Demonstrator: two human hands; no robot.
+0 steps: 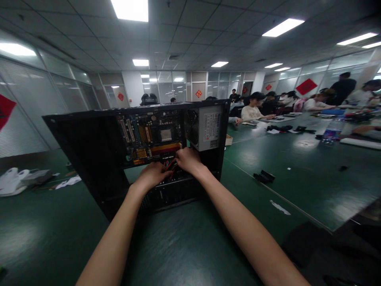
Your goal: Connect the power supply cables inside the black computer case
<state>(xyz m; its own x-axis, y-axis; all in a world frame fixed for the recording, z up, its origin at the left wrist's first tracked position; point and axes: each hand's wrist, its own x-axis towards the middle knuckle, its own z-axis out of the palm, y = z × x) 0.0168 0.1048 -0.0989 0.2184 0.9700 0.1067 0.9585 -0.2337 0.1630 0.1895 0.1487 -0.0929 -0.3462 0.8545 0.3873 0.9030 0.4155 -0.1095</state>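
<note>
An open black computer case (89, 147) stands on the dark green table (184, 246) in front of me. Inside it sit a motherboard (149, 137) and a grey power supply (208, 127) with a fan. My left hand (153, 174) and my right hand (187, 159) both reach into the lower part of the case. Their fingers are closed around a bundle of red, yellow and black cables (170, 165) just below the motherboard. The fingertips are hidden among the wires.
Small black parts (263, 176) lie on the table to the right of the case. White bags and papers (18, 180) lie at the far left. Several people sit at tables at the back right, near a water bottle (331, 131).
</note>
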